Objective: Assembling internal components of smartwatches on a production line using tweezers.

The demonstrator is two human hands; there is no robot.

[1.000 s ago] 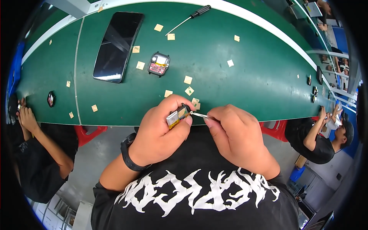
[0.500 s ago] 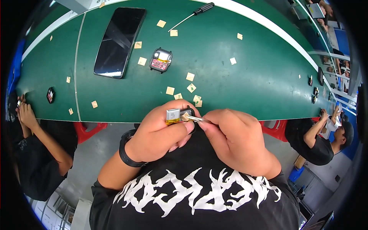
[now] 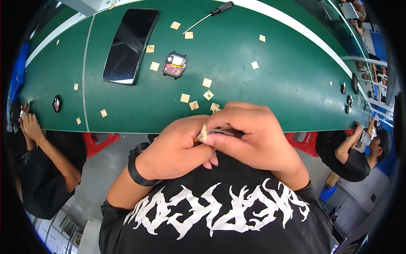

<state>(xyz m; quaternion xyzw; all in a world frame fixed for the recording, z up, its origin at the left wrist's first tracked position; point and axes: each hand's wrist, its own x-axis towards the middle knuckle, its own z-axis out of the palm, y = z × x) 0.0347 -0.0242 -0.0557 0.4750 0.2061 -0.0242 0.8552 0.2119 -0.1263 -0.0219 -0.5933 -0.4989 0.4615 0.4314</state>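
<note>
In front of my chest both hands meet, partly overlapping. My left hand (image 3: 169, 146), with a black band on its wrist, is closed around a smartwatch case that is now almost wholly hidden by the fingers. A bit of its battery's yellow tape (image 3: 196, 142) shows beside the left thumb. My right hand (image 3: 258, 135) pinches metal tweezers (image 3: 226, 131). A small cream paper square (image 3: 204, 134) stands tilted at the right thumb's tip; whether the tweezers or the fingers hold it, I cannot tell.
On the green table (image 3: 296, 93) lie several cream paper squares (image 3: 185, 98), an opened smartwatch case (image 3: 175, 64), a black phone (image 3: 131, 46) and a screwdriver (image 3: 211, 16). Another person's hands (image 3: 31, 125) work at the left; a further person (image 3: 353, 154) sits at the right.
My right hand has moved left over my left hand, covering the battery and watch case. The cream paper square has come up from the case and now stands tilted at the right thumb.
</note>
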